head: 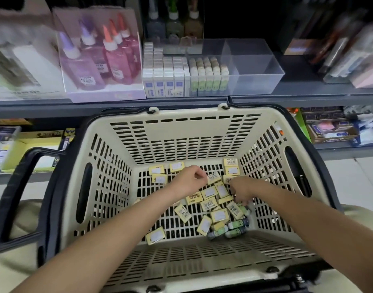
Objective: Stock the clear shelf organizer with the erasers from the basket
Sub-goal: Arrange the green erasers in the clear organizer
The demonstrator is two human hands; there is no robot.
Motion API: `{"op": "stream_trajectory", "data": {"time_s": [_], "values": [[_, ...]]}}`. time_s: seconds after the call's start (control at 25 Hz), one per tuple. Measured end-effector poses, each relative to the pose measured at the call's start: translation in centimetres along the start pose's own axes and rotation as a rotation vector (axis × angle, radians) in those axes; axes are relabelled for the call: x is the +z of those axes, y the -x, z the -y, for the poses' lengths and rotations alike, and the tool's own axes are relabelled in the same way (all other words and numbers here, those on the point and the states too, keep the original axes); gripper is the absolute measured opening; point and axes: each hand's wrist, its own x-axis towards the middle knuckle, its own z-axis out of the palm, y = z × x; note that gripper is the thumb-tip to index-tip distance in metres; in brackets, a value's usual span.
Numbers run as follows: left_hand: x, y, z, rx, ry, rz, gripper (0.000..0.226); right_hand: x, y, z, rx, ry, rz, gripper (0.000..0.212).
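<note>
Two hands reach into the cream basket, where yellow erasers lie scattered on its slotted floor and a few green-sleeved erasers bunch by the right wall. The left hand has its grip curled, fingertips against a barcoded eraser; whether it pinches that one I cannot tell. The right hand dips its fingers into the pile, blurred, so its grip cannot be told. On the shelf above, the clear organizer holds rows of boxed erasers in its left compartments
</note>
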Motion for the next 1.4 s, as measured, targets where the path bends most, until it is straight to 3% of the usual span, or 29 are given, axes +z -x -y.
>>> {"op": "stream_trajectory", "data": {"time_s": [0.12,0.24,0.44,0.48,0.56,0.64,0.72,0.92,1.04,1.16,1.28,1.4], "values": [[0.6,0.4,0.2,0.006,-0.119,0.145,0.004,-1.5,0.7,0.5,-0.076,-0.360,0.036,0.021],[0.9,0.6,0.6,-0.071,-0.191,0.293,0.017,-2.2,2.0,1.7,-0.191,-0.770,0.078,0.023],[0.2,0.4,1.7,-0.170,0.027,0.235,0.022,-1.5,2.7,2.8,-0.232,-1.069,0.133,0.018],[0.0,0.3,1.8,-0.177,0.056,0.220,0.022,-1.6,2.7,2.8,-0.217,-1.026,0.130,0.020],[-0.3,0.2,2.3,-0.186,0.088,0.141,0.022,-1.5,2.8,2.3,-0.139,-0.670,0.173,0.031],[-0.7,-0.2,2.9,-0.209,0.155,0.053,0.022,-0.6,2.9,1.9,-0.043,-0.217,0.333,0.036],[-1.1,-0.4,3.4,-0.250,0.243,0.032,0.021,0.6,2.7,1.8,-0.043,-0.005,0.423,0.035],[-0.9,-0.6,3.9,-0.262,0.251,-0.031,0.021,-0.1,1.8,2.9,-0.290,-0.428,0.113,0.044],[-1.2,-0.9,4.4,-0.304,0.345,-0.034,0.023,0.6,1.6,2.5,-0.287,-0.233,0.152,0.025],[-1.1,-0.8,4.5,-0.314,0.408,0.047,0.028,2.6,1.5,2.6,-0.245,0.026,0.276,0.033],[-0.8,-0.9,4.4,-0.284,0.366,0.062,0.045,2.7,1.3,3.6,-0.299,-0.079,0.059,0.032],[-1.3,-1.0,4.3,-0.251,0.368,0.013,0.039,1.9,1.3,3.4,-0.320,-0.254,-0.130,0.021]]}}
